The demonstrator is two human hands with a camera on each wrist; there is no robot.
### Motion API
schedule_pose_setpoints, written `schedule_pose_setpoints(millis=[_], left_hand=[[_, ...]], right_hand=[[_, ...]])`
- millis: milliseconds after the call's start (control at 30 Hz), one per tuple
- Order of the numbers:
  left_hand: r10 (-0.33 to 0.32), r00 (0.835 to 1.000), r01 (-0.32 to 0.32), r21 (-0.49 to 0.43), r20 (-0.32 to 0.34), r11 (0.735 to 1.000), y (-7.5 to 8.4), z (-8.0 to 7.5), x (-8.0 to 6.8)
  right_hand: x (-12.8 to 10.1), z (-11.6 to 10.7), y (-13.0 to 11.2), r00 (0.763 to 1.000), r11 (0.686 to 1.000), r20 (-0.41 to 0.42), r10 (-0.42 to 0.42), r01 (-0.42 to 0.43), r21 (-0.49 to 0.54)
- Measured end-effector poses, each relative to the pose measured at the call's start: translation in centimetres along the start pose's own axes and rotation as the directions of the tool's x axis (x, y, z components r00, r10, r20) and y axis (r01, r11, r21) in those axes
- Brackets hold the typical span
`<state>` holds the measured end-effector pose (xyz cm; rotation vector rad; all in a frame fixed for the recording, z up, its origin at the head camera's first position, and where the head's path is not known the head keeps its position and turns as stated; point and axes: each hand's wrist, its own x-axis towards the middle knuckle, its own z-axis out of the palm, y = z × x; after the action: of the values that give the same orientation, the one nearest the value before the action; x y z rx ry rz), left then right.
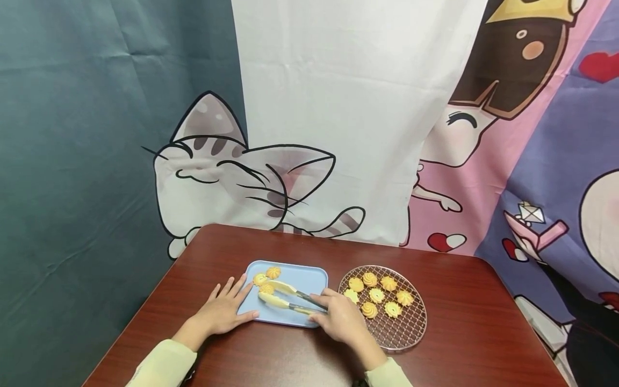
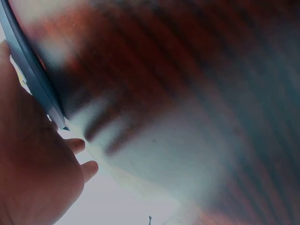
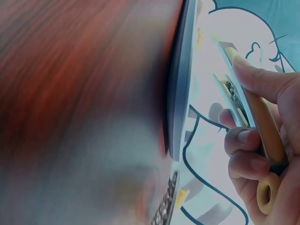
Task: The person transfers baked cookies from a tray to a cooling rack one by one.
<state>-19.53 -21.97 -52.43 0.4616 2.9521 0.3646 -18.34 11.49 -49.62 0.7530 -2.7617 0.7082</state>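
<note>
My right hand (image 1: 342, 317) grips a pair of tongs (image 1: 302, 309) with pale yellow tips and metal arms; the right wrist view shows fingers and thumb curled round the tongs' yellow handle (image 3: 265, 126). The spread tips reach over the left part of a light blue tray (image 1: 304, 273), on either side of a golden swirl cookie (image 1: 266, 289). Two more cookies, one (image 1: 260, 279) and another (image 1: 273, 272), lie just behind it. My left hand (image 1: 223, 309) rests at the tray's left edge, fingers spread, thumb along the front rim.
Right of the tray, a round wire rack (image 1: 401, 336) bears several swirl cookies, such as one (image 1: 376, 295) near its middle. Both stand on a reddish-brown wooden table (image 1: 464, 322). A cartoon-printed curtain (image 1: 358, 134) hangs behind the table's far edge.
</note>
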Motion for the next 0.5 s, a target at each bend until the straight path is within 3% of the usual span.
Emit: schedule_pose_setpoints(millis=[500], left_hand=[[0.008,0.999,-0.008,-0.011,-0.032,1.000,0.5,-0.2,-0.3]], right_hand=[[-2.6,-2.6,1.7,0.998,0.999,-0.059,0.025,-0.027,-0.030]])
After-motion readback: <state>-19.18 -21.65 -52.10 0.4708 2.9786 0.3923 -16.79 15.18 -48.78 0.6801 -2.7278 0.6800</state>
